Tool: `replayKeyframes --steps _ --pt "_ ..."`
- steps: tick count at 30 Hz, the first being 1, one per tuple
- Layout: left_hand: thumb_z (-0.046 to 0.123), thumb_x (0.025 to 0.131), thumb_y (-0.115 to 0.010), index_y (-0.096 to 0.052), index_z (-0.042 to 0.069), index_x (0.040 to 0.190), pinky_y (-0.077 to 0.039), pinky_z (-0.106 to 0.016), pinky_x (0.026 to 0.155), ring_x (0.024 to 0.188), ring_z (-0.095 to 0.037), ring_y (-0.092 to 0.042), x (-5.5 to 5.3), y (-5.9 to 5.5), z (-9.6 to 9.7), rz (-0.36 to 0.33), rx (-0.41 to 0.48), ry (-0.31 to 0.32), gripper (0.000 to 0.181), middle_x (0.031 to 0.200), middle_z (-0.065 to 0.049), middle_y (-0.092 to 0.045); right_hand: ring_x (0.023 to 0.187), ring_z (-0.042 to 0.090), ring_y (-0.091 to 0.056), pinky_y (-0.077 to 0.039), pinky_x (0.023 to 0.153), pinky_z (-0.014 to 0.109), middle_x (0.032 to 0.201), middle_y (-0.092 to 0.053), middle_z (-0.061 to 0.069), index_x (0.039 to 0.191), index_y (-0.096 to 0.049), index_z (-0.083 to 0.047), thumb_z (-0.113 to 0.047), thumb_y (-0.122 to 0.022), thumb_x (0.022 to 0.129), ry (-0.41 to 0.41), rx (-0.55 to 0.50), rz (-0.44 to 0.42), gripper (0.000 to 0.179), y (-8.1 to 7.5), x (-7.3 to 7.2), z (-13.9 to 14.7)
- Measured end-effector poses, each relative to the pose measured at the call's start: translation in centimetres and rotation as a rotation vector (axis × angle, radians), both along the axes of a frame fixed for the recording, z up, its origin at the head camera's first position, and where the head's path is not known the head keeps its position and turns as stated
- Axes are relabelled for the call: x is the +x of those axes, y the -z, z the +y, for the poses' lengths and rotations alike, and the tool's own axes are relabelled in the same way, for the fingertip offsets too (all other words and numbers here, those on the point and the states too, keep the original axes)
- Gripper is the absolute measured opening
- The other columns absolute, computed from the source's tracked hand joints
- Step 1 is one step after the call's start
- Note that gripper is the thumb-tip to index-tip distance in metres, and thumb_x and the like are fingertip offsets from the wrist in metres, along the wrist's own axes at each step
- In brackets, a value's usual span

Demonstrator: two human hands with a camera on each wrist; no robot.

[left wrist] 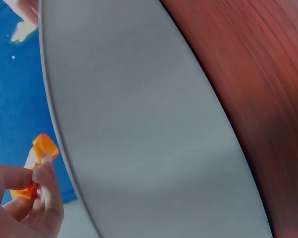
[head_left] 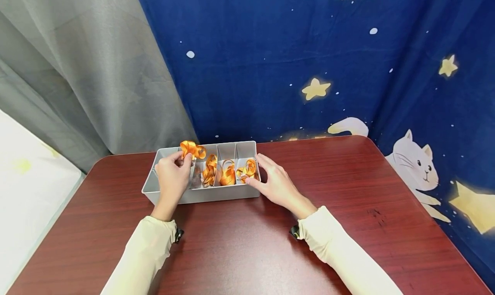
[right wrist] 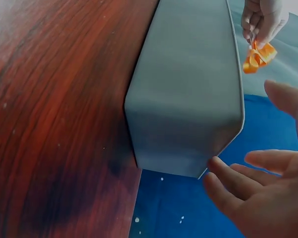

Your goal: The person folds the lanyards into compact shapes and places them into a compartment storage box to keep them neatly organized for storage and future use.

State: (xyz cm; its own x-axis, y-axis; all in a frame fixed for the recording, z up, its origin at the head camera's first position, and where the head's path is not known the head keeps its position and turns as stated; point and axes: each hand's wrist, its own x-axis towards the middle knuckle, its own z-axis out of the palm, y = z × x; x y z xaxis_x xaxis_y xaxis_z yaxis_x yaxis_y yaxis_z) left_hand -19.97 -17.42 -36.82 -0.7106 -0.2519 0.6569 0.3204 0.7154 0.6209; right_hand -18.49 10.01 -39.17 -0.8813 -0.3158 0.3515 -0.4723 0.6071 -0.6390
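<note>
A long grey divided box (head_left: 224,195) stands on the table. My left hand (head_left: 172,174) pinches a looped orange ribbon (head_left: 192,149) between thumb and fingertips, above the box's left part. The same ribbon (left wrist: 45,146) shows over the rim in the left wrist view, and dangles from the fingers in the right wrist view. More orange ribbons lie in separate compartments: one (head_left: 210,170) right of my left hand, another (head_left: 227,175) in the middle, a third (head_left: 248,169) at the right end. My right hand (head_left: 276,181) rests around the right end, thumb at the front corner, fingertips against the end wall.
The dark red wooden table (head_left: 239,243) extends in front of the box and to both sides. Behind its far edge hang a grey curtain (head_left: 89,71) and a blue starry curtain (head_left: 270,62). A white surface (head_left: 27,192) borders the table's left side.
</note>
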Motion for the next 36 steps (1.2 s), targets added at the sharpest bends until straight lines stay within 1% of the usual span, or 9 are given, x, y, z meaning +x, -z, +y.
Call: replayKeyframes --steps 2,5,9,12,16,19,23,31,36 --pt "0.004 0.087 -0.068 -0.075 -0.007 0.082 -0.038 -0.048 0.068 0.058 -0.034 -0.062 -0.1 0.1 -0.5 -0.001 -0.014 -0.030 0.014 0.062 -0.016 -0.067 0.138 0.032 -0.043 -0.033 0.112 0.052 0.151 -0.044 0.017 0.146 -0.046 -0.001 -0.038 -0.074 0.088 -0.006 0.022 -0.018 0.074 0.1 0.0 0.0" --pt "0.004 0.087 -0.067 -0.074 -0.005 0.078 -0.040 -0.044 0.061 0.057 -0.033 -0.062 -0.3 0.3 -1.1 -0.009 -0.038 -0.083 0.015 0.061 -0.015 -0.067 0.138 0.032 -0.044 -0.034 0.112 0.051 0.151 -0.045 0.016 0.146 -0.048 -0.002 -0.037 -0.074 0.088 -0.014 0.030 -0.029 0.072 0.2 -0.1 0.0" --pt "0.005 0.087 -0.066 -0.072 -0.004 0.076 -0.040 -0.045 0.054 0.057 -0.035 -0.059 -0.5 0.7 -1.7 -0.028 -0.087 -0.128 0.016 0.060 -0.015 -0.064 0.137 0.030 -0.046 -0.036 0.111 0.049 0.150 -0.046 0.013 0.146 -0.049 -0.007 -0.035 -0.074 0.089 -0.024 0.048 -0.025 0.069 0.5 -0.2 0.0" --pt "0.003 0.086 -0.065 -0.070 -0.004 0.072 -0.039 -0.049 0.055 0.057 -0.039 -0.058 -0.6 1.2 -2.0 -0.042 -0.136 -0.131 0.016 0.059 -0.014 -0.062 0.136 0.031 -0.046 -0.036 0.110 0.050 0.150 -0.046 0.013 0.146 -0.049 -0.006 -0.036 -0.075 0.088 -0.012 0.059 -0.030 0.070 0.6 -0.3 0.1" --pt "0.003 0.085 -0.064 -0.066 -0.002 0.067 -0.037 -0.054 0.060 0.063 -0.047 -0.059 -0.8 1.7 -2.2 -0.086 -0.177 -0.134 0.019 0.060 -0.016 -0.062 0.134 0.032 -0.049 -0.039 0.107 0.053 0.149 -0.049 0.013 0.146 -0.050 -0.007 -0.040 -0.075 0.087 0.000 0.065 -0.038 0.071 0.7 -0.4 0.1" --pt "0.003 0.086 -0.063 -0.064 -0.001 0.066 -0.038 -0.058 0.063 0.067 -0.050 -0.060 -0.8 1.9 -2.3 -0.113 -0.202 -0.132 0.020 0.063 -0.019 -0.064 0.132 0.030 -0.051 -0.042 0.104 0.053 0.148 -0.050 0.010 0.145 -0.052 -0.011 -0.042 -0.074 0.087 0.001 0.076 -0.037 0.069 0.7 -0.5 0.2" --pt "0.003 0.086 -0.063 -0.064 -0.002 0.065 -0.041 -0.059 0.062 0.065 -0.051 -0.061 -0.9 1.9 -2.4 -0.134 -0.247 -0.119 0.021 0.064 -0.021 -0.064 0.131 0.030 -0.052 -0.043 0.103 0.053 0.147 -0.051 0.009 0.145 -0.053 -0.012 -0.043 -0.075 0.086 0.013 0.080 -0.040 0.070 0.7 -0.5 0.2" --pt "0.002 0.088 -0.061 -0.070 -0.006 0.078 -0.044 -0.062 0.065 0.072 -0.054 -0.063 -1.0 2.2 -2.0 -0.227 -0.318 -0.101 0.015 0.075 -0.027 -0.068 0.131 0.029 -0.052 -0.044 0.102 0.052 0.147 -0.052 0.008 0.144 -0.054 -0.014 -0.042 -0.076 0.086 0.018 0.070 -0.038 0.068 0.8 -0.5 0.3" --pt "0.003 0.089 -0.061 -0.070 -0.007 0.080 -0.046 -0.063 0.063 0.072 -0.054 -0.063 -0.9 2.2 -1.7 -0.284 -0.364 -0.089 0.015 0.078 -0.030 -0.067 0.131 0.027 -0.053 -0.045 0.101 0.051 0.147 -0.052 0.003 0.144 -0.054 -0.015 -0.043 -0.076 0.086 0.022 0.075 -0.045 0.068 0.9 -0.4 0.2"
